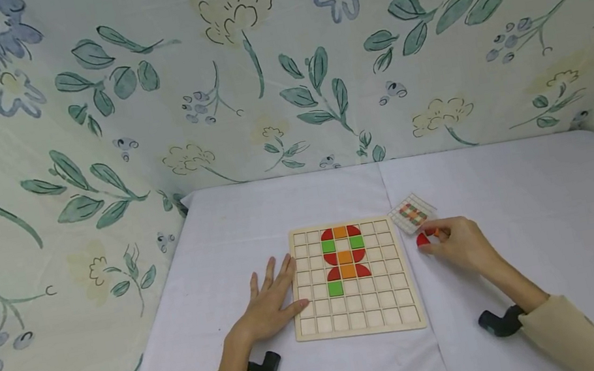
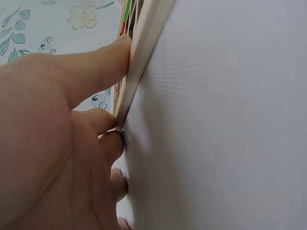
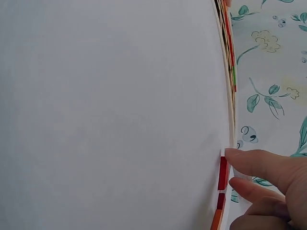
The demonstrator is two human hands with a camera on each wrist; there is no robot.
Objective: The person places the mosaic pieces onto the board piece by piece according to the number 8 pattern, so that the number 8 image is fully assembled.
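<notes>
A square wooden grid board (image 1: 392, 320) lies on the table, holding red, orange and green tiles in its upper middle cells. My left hand (image 1: 271, 303) lies spread beside the board's left edge. In the left wrist view its thumb (image 2: 108, 64) touches the board's side (image 2: 144, 57). To the right of the board, my right hand (image 1: 463, 246) pinches a red tile (image 1: 422, 240) between thumb and forefinger, at table level. Seen from the right wrist, that red tile (image 3: 223, 172) stands by the thumb tip, with another red tile (image 3: 220, 199) and an orange tile (image 3: 217, 219) close by.
A small pattern card (image 1: 412, 213) with a printed grid lies past the board's upper right corner, just beyond the right hand. White cloth (image 1: 211, 240) covers the table. Floral fabric (image 1: 279, 82) hangs behind and at the sides.
</notes>
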